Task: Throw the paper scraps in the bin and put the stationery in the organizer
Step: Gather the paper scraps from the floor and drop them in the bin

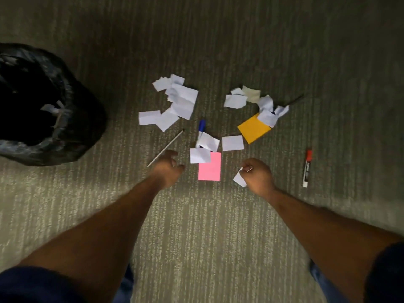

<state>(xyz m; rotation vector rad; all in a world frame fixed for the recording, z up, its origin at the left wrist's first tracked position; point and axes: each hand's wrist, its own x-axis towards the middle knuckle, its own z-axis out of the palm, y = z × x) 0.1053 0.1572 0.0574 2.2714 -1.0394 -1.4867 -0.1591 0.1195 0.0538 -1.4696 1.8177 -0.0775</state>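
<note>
Grips a small white paper scrap [239,178] in the right hand [258,176], fingers curled into a fist round its upper edge, just above the carpet [196,237]. Holds the left hand [168,169] out ahead, fingers loosely bent and grasping nothing, right beside the near end of a thin white pencil [168,145] lying aslant; cannot tell whether touching it.

Between the two hands, a pink sticky-note pad [211,169], flat on the carpet, its far left corner covered by a folded white scrap [199,155]. Just beyond, a blue-capped marker [202,127], barrel partly hidden under another scrap [209,142]; beside it to the right, a flat rectangular scrap [232,143].

Farther right, an orange sticky-note pad [252,130], overlapped at its far corner by a crumpled heap of scraps [265,111], with a dark pen [295,99] poking out behind. Beyond the pencil, a second pile of white scraps [177,99].

Well to the right of the right hand, a red-capped marker [306,169], white barrel with a dark label, too blurred to read. Far left, a bin with a black liner [72,119], a few white scraps in the bin [52,109].
</note>
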